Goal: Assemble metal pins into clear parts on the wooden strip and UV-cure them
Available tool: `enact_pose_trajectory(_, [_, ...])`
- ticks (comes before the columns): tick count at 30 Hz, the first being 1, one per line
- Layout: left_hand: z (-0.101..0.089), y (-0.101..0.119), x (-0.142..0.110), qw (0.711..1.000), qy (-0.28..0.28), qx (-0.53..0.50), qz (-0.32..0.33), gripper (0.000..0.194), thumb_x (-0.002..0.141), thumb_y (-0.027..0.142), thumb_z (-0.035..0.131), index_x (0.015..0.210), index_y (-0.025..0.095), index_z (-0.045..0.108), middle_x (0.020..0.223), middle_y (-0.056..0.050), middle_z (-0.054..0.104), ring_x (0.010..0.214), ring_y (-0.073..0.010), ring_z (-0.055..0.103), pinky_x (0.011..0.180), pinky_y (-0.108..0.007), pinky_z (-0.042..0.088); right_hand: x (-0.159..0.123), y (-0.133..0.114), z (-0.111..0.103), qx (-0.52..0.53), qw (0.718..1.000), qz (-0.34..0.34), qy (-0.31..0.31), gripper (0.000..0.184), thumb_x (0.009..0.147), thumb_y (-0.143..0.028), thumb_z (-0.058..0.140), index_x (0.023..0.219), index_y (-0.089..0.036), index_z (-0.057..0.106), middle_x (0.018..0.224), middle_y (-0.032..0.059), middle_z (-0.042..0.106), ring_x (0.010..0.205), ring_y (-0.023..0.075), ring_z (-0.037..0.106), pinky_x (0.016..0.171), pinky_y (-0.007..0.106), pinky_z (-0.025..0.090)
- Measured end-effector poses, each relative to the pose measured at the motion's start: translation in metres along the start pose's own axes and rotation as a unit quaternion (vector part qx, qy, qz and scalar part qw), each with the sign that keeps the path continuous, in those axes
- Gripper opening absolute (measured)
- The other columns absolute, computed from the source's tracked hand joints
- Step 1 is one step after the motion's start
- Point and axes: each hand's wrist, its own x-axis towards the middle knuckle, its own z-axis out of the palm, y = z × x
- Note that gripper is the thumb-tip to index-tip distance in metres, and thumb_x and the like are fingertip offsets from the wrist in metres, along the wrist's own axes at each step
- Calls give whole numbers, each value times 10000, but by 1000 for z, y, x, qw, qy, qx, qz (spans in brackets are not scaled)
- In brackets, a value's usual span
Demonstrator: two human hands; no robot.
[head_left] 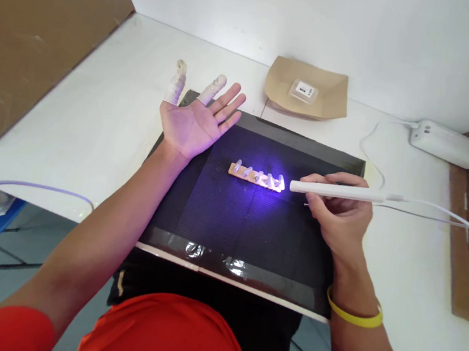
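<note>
My right hand (pixel 343 211) grips a white pen-shaped UV lamp (pixel 335 191) with a cable at its rear. Its tip points left and throws violet light over a small pinkish strip (pixel 239 171) that carries several clear nail tips (pixel 269 180). A thin metal rod end (pixel 306 205) shows beside my right thumb. Palm up and fingers spread, my left hand (pixel 194 122) is held over the mat's far left corner with nothing in it. Whitish coverings wrap its thumb and index finger. The strip lies on the black mat (pixel 213 213), apart from both hands.
Behind the mat, a brown paper tray (pixel 333 99) holds a small clear labelled case (pixel 303 91). A white power bank (pixel 447 143) with a cable stands at the right rear. Brown boards (pixel 34 31) border the white table (pixel 81 100). A cable (pixel 28 184) crosses the left edge.
</note>
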Motion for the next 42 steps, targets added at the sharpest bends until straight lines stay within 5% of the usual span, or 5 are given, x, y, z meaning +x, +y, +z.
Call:
enact_pose_trajectory(8, [-7, -3, 4, 1000, -8, -23, 1, 609, 959, 742, 322, 1115, 262, 664, 1393, -58, 693, 1536, -268, 441, 1157, -387, 517, 0, 0, -1, 11, 1000, 4, 13, 369, 793, -227, 861, 1030, -284, 584, 958, 3, 821, 861, 171, 763, 602, 262, 566])
enact_pose_trajectory(25, [-11, -5, 8, 1000, 17, -13, 23, 589, 909, 764, 402, 1156, 285, 639, 1402, -47, 668, 1507, -303, 475, 1089, -422, 577, 5, 7, -4, 11, 999, 6, 47, 411, 751, -327, 890, 995, -276, 563, 958, 12, 826, 691, 150, 737, 443, 228, 498])
enact_pose_trajectory(34, [-14, -5, 6, 1000, 3, -25, 14, 566, 922, 741, 423, 1161, 275, 637, 1419, -43, 670, 1547, -282, 421, 1116, -398, 560, 4, 6, -4, 19, 998, 13, 53, 387, 751, -245, 889, 1009, -276, 603, 974, -12, 831, 470, 81, 563, 389, 213, 446])
enact_pose_trajectory(42, [-15, -3, 7, 1000, 8, -23, 1, 599, 939, 753, 402, 1202, 264, 628, 1426, -57, 668, 1529, -315, 445, 1099, -434, 575, -2, 3, 4, 13, 999, 19, 32, 382, 761, -201, 884, 1034, -290, 632, 983, -2, 830, 527, 110, 618, 398, 224, 470])
